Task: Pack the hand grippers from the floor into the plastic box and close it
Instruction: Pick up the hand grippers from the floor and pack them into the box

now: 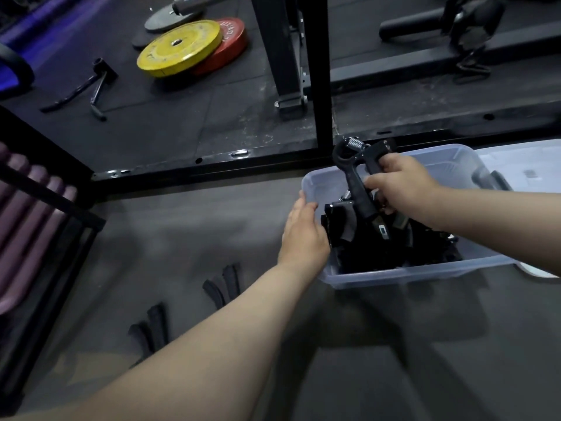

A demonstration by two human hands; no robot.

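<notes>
Head view: gripper over the clear plastic box (391, 273).
Right hand (400, 185) clasps a black, steel-sprung gripper (356, 174); left hand (303, 235), fingers loosely curled, touches the box's translucent wall.

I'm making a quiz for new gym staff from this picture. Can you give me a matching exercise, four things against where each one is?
Things:
1. black hand gripper with a metal spring
2. clear plastic box
3. round yellow weight plate
4. pair of black hand grippers lying loose

Places:
A. flat on the dark floor mat, left of the left forearm
B. held in the right hand above the box
C. steadied at its rim by the left hand
D. far back, overlapping a red plate

Pairs: 1-B, 2-C, 3-D, 4-A
</notes>
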